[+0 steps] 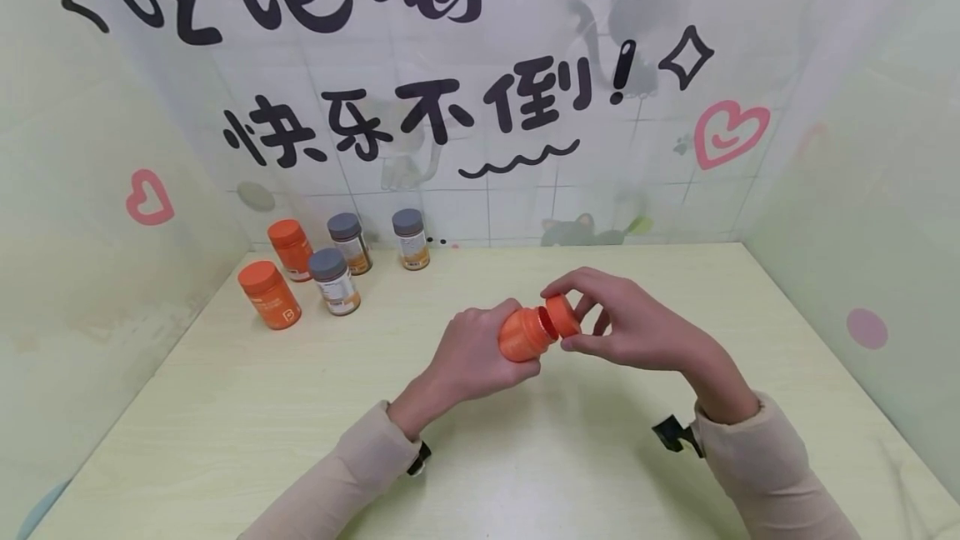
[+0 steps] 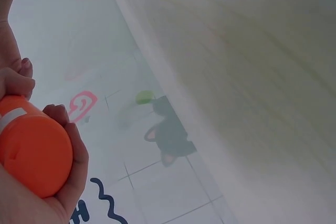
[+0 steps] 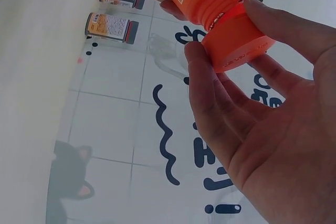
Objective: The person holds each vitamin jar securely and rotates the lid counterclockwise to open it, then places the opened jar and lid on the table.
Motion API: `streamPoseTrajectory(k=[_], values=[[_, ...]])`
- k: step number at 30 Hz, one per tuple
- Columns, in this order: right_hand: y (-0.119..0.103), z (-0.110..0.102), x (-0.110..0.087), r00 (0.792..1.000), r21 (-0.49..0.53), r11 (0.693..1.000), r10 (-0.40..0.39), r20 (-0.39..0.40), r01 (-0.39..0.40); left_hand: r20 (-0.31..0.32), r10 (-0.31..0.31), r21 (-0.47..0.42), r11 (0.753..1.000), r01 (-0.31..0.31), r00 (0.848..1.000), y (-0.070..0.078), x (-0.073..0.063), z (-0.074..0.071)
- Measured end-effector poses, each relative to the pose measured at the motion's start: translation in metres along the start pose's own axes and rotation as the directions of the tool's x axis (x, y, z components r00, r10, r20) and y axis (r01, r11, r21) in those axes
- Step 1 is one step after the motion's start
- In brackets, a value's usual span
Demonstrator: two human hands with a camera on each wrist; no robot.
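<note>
My left hand point(image 1: 476, 348) grips an orange bottle point(image 1: 521, 337) round its body, over the middle of the table. The bottle lies tilted, its mouth pointing right. At that mouth, my right hand point(image 1: 637, 323) pinches an orange screw cap point(image 1: 562, 317) between thumb and fingers. A ribbed neck shows between cap and body, and the cap sits askew to it in the head view. From the right wrist, the cap point(image 3: 239, 43) overlaps the threaded rim. The left wrist view shows the bottle's round base point(image 2: 37, 156) in the palm.
At the back left of the table point(image 1: 247, 440) stand two orange-capped bottles point(image 1: 270, 297) and three brown bottles with grey caps point(image 1: 335, 282). One grey-capped bottle point(image 1: 411, 238) stands a little apart. Printed curtains point(image 1: 487, 215) close off the back and sides.
</note>
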State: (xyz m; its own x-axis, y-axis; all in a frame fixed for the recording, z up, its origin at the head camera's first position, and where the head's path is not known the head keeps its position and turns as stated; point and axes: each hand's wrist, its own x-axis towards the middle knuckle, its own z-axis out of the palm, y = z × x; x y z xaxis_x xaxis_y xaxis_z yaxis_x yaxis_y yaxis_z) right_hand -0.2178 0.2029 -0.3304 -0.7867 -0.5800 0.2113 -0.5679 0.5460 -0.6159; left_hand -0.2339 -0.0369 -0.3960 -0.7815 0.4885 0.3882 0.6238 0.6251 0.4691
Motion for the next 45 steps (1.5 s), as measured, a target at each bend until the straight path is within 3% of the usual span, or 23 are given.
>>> streamPoseTrajectory(k=[16,34,37,42,45], values=[[0.007,-0.013,-0.004,0.999,-0.025,0.999,0.035,-0.012,-0.036,-0.044,-0.017,-0.026,1.000,0.016,0.999,-0.001,0.003,-0.003],[0.019,-0.029,-0.011,0.994,-0.068,0.993,0.095,-0.061,-0.099,-0.073,-0.038,-0.209,0.978,0.022,0.997,0.000,0.006,-0.006],[0.021,-0.034,-0.013,0.991,-0.072,0.991,0.109,-0.074,-0.114,-0.063,-0.062,-0.274,0.961,0.042,0.996,0.001,0.006,-0.008],[0.025,-0.041,-0.018,0.986,-0.079,0.986,0.136,-0.099,-0.144,-0.008,-0.149,-0.396,0.908,0.134,0.989,0.002,0.006,-0.011],[0.029,-0.047,-0.021,0.981,-0.094,0.982,0.156,-0.114,-0.167,-0.007,-0.176,-0.445,0.882,0.155,0.984,0.001,0.007,-0.011]])
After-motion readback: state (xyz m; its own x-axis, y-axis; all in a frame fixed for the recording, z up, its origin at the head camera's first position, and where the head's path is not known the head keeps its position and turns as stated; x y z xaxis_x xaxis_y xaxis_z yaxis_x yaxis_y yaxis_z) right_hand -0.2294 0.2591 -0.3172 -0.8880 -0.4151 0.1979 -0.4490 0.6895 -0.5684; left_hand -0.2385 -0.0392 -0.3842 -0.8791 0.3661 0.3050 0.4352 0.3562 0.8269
